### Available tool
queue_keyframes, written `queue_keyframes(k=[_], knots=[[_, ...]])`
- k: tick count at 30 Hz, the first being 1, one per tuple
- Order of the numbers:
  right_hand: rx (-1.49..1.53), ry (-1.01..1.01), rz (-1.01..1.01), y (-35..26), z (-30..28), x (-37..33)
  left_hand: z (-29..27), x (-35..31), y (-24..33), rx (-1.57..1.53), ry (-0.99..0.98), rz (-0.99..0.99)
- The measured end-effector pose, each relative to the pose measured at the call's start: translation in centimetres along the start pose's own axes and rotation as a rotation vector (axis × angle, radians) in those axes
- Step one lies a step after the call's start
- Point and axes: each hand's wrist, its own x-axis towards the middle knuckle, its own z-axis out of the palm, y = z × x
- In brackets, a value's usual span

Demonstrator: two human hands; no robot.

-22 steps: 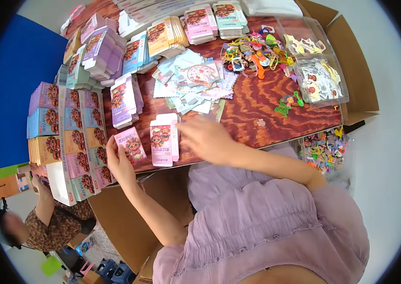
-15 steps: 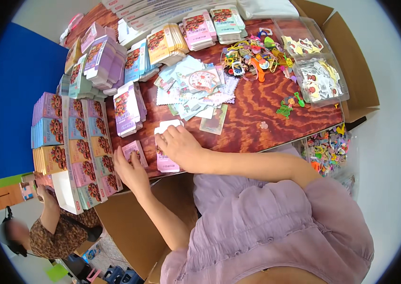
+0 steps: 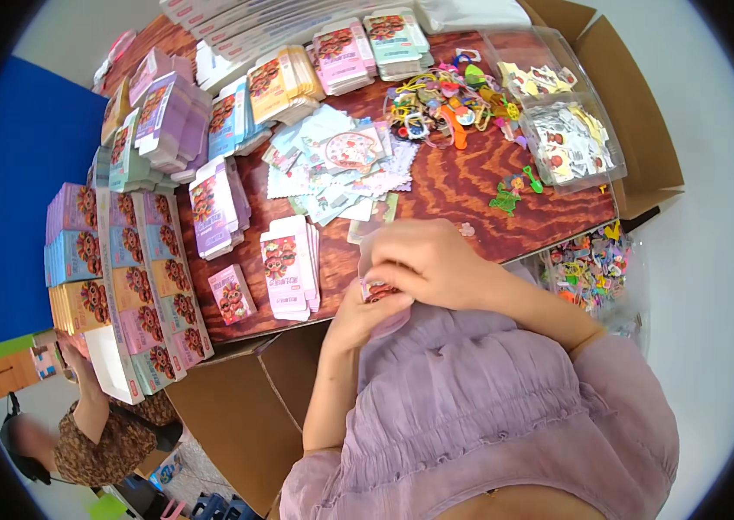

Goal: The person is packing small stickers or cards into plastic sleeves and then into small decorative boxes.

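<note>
My hands meet close to my chest at the table's front edge. My left hand (image 3: 357, 319) holds a small clear packet (image 3: 382, 295) with a red and white picture card in it from below. My right hand (image 3: 426, 263) covers the packet from above and grips its top. Just left of my hands a stack of flat pink boxes (image 3: 290, 265) lies on the red-brown wooden table (image 3: 454, 186). A single small pink box (image 3: 233, 295) lies further left.
Stacks of coloured boxes (image 3: 124, 286) line the table's left side. Loose cards (image 3: 341, 165), colourful trinkets (image 3: 445, 100) and clear trays (image 3: 562, 134) fill the middle and right. A bag of trinkets (image 3: 592, 269) hangs at the right. An open cardboard box (image 3: 237, 407) and another person (image 3: 81, 433) are below left.
My hands left the pink boxes on the table and drew back toward my chest. They now hold a small clear packet between them.
</note>
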Motion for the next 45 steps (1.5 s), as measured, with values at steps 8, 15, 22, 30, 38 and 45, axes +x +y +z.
queue_keyframes(k=[8,15,22,30,38,45], knots=[[0.561,0.426,0.155,3.7,-0.3,-3.2,2.3,3.3,-1.7,-0.256,0.09,0.124],[0.445,0.444,0.184,3.5,-0.2,-3.7,3.3,4.0,-4.0,-0.304,0.189,0.099],[0.39,0.318,0.215,4.7,-1.3,-4.1,3.4,3.3,-3.1,-0.335,0.185,0.135],[0.608,0.437,0.33,4.7,-0.7,-4.2,4.3,1.1,-0.7,0.358,0.303,0.467],[0.339,0.285,0.184,5.4,-1.6,-4.8,2.4,0.8,0.0,0.432,0.169,0.295],[0.677,0.388,0.316,3.8,-0.7,-4.2,2.1,1.0,1.1,0.488,0.165,0.226]])
